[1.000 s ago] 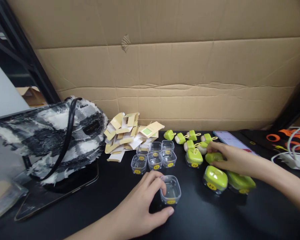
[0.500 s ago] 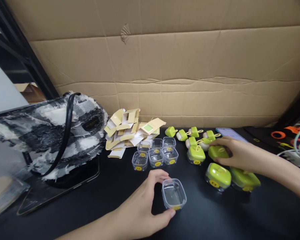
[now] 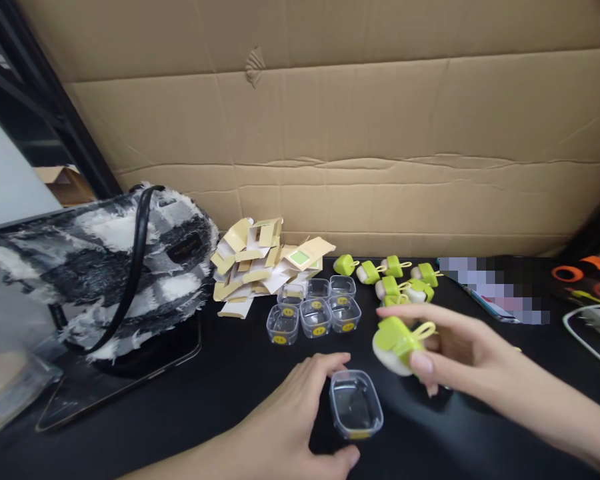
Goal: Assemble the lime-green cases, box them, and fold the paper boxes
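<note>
My left hand [image 3: 300, 413] curves around a small clear plastic container [image 3: 356, 427], with thumb and fingers apart on either side of it and a gap at the thumb. The container stands open on the black table with a yellow sticker at its front. Just to its right, my right hand [image 3: 460, 360] pinches a green lid [image 3: 397, 335] in the air. This lid has a white rounded underside and a pale yellow loop. Behind it lie several similar green lids [image 3: 369, 272], some showing white parts. My right hand hides part of the table's right side.
Several clear containers [image 3: 283, 325] with yellow stickers stand in two rows behind my left hand. Flattened cartons [image 3: 250, 263] are piled behind them. A shaggy black-and-white bag [image 3: 180, 287] sits left. Orange-handled items [image 3: 568, 273] and white cables [image 3: 587, 350] lie right.
My right hand has moved left and toward me, and now holds a green lid in the air. My left hand's fingers have loosened from the clear container, which appears slightly lower and further right.
</note>
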`<state>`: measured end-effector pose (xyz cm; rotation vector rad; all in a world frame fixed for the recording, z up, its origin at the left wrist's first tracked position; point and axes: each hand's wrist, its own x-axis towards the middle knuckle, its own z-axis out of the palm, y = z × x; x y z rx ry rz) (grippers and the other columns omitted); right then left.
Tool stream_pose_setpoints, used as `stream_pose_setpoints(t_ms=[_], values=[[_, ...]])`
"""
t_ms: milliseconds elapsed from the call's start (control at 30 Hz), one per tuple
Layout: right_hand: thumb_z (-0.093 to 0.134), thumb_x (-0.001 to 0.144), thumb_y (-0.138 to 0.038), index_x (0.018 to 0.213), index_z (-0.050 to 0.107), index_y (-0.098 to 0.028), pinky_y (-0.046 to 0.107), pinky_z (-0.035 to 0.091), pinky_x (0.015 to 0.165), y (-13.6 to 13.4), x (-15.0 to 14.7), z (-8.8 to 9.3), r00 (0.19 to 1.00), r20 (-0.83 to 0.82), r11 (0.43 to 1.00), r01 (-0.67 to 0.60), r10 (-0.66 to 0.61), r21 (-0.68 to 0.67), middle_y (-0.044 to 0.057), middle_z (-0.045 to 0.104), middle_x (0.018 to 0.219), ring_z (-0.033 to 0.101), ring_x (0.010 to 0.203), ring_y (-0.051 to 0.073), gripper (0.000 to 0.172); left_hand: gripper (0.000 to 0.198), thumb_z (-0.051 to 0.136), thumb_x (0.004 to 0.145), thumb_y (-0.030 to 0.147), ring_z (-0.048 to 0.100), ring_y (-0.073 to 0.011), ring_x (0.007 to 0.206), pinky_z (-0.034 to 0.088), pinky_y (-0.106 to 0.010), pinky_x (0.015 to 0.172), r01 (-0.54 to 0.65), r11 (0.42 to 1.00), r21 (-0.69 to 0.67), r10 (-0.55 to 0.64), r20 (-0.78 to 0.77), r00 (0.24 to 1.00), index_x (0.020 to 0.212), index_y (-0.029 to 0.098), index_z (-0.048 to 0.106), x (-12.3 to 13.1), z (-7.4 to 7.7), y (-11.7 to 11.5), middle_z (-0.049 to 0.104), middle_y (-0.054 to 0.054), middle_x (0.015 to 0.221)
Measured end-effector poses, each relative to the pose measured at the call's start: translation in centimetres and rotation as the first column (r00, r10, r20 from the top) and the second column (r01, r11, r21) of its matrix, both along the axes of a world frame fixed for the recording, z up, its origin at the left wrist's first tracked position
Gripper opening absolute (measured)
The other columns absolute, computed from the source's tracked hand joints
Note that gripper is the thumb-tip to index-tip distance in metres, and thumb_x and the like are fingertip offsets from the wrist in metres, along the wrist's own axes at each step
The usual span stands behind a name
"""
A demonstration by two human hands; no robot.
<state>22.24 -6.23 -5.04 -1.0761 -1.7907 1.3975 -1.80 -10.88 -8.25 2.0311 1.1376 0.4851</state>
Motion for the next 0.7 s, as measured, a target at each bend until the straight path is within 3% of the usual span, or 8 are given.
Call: stream_pose_setpoints(t_ms=[67,133,233,267,333,400,467,700], values=[[0.075,0.073,-0.039,0.122,0.053,-0.027,0.025,0.053,0.066,-0.7,-1.0,-1.2,0.986,-0.154,0.992,-0.086,0.071,-0.093,-0.001,0.067,0.085,0.064,0.073,0.015,0.056,0.078,0.076,0.069,0.022,0.045,-0.0286,0.123,0.037,-0.041,0.106,-0.027,0.999,-0.036,0.026,-0.022,0.999,0.133,0.017,0.033,0.1,0.0,0.0,0.047,-0.012,0.132],[0.074,0.074,-0.033,0.125,0.049,-0.027,0.029,0.054,0.074,-1.3,-1.6,-2.2,0.979,-0.177,0.988,-0.121,0.102,-0.099,0.000,0.068,0.091,0.066,0.082,0.017,0.057,0.075,0.079,0.067,0.028,0.045,-0.0299,0.121,0.037,-0.043,0.104,-0.053,0.998,-0.036,0.052,-0.030,0.998,0.129,0.016,0.039,0.1,-0.1,0.1,0.047,-0.013,0.130],[0.068,0.078,-0.025,0.123,0.049,-0.029,0.030,0.054,0.078,-1.7,-1.9,-3.3,0.999,0.014,0.993,-0.039,0.038,0.112,0.001,0.066,0.097,0.065,0.088,0.018,0.049,0.062,0.077,0.072,0.034,0.043,-0.0294,0.121,0.036,-0.044,0.105,-0.057,0.998,-0.004,0.057,-0.020,0.998,0.123,0.017,0.047,0.0,-0.4,0.3,0.045,-0.012,0.130],[0.068,0.078,-0.023,0.122,0.049,-0.031,0.030,0.054,0.081,-1.8,-1.8,-3.6,0.998,0.065,0.968,-0.014,-0.003,0.252,0.001,0.065,0.102,0.064,0.093,0.019,0.049,0.058,0.076,0.073,0.035,0.043,-0.0288,0.121,0.036,-0.044,0.105,-0.050,0.999,-0.001,0.050,-0.018,0.999,0.122,0.018,0.050,-0.1,-0.4,0.3,0.044,-0.011,0.131],[0.070,0.077,-0.022,0.122,0.050,-0.034,0.028,0.052,0.087,-1.9,-1.7,-3.9,0.991,0.118,0.850,-0.008,-0.063,0.527,0.001,0.061,0.113,0.061,0.106,0.020,0.051,0.056,0.077,0.073,0.038,0.041,-0.0282,0.123,0.035,-0.042,0.106,-0.024,1.000,0.001,0.024,-0.018,1.000,0.120,0.019,0.053,-0.2,-0.4,0.4,0.044,-0.009,0.132],[0.071,0.077,-0.023,0.126,0.047,-0.035,0.025,0.051,0.092,-2.0,-1.6,-4.0,0.986,0.153,0.728,-0.055,-0.070,0.684,0.002,0.058,0.119,0.058,0.113,0.021,0.056,0.059,0.079,0.071,0.042,0.040,-0.0280,0.124,0.035,-0.041,0.106,-0.002,1.000,0.015,0.003,-0.011,1.000,0.120,0.021,0.054,-0.2,-0.4,0.5,0.044,-0.009,0.133],[0.071,0.078,-0.021,0.129,0.042,-0.034,0.020,0.051,0.091,-2.3,-1.6,-4.0,0.985,0.164,0.684,-0.084,-0.053,0.724,0.002,0.058,0.119,0.060,0.112,0.018,0.060,0.061,0.079,0.069,0.044,0.041,-0.0279,0.123,0.035,-0.041,0.106,0.011,1.000,0.028,-0.011,0.000,1.000,0.120,0.021,0.055,-0.3,-0.4,0.6,0.046,-0.008,0.132],[0.071,0.077,-0.016,0.122,0.047,-0.031,0.016,0.049,0.093,-2.7,-2.2,-3.4,0.977,0.211,0.673,-0.162,0.008,0.722,0.002,0.064,0.119,0.064,0.110,0.015,0.053,0.061,0.079,0.070,0.043,0.044,-0.0286,0.116,0.037,-0.043,0.102,-0.001,1.000,0.015,0.001,-0.007,1.000,0.121,0.020,0.056,0.0,-0.3,0.4,0.049,-0.009,0.126]])
